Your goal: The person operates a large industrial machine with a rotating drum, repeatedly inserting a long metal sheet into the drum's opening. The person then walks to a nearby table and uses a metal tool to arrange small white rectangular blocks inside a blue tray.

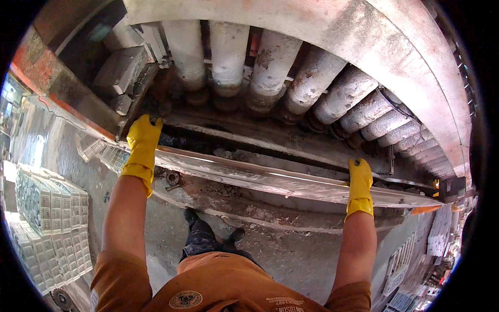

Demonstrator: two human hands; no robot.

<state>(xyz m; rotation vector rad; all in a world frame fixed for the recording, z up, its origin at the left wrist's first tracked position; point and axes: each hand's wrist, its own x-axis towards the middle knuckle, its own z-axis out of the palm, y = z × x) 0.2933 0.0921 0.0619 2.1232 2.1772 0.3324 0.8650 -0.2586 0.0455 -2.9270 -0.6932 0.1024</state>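
Both my hands wear yellow rubber gloves and reach forward to a long, pale metal panel (249, 175) along the front of a large machine. My left hand (142, 139) is closed at the panel's left end, beside the dark frame corner; its fingertips are partly hidden. Toward the right end, my right hand (359, 179) is closed over the panel's upper edge, fingers curled away from me. Behind the panel, a narrow dark gap separates it from a dirty metal ledge (234, 136).
Several thick, crusted rollers (226, 57) stand in a row beyond the ledge, under a curved pale beam (332, 21). Stacked white plastic crates (52, 208) stand on the left. A low, debris-covered edge (260, 210) runs below the panel, near my feet. Pale slatted pieces (400, 265) lie at right.
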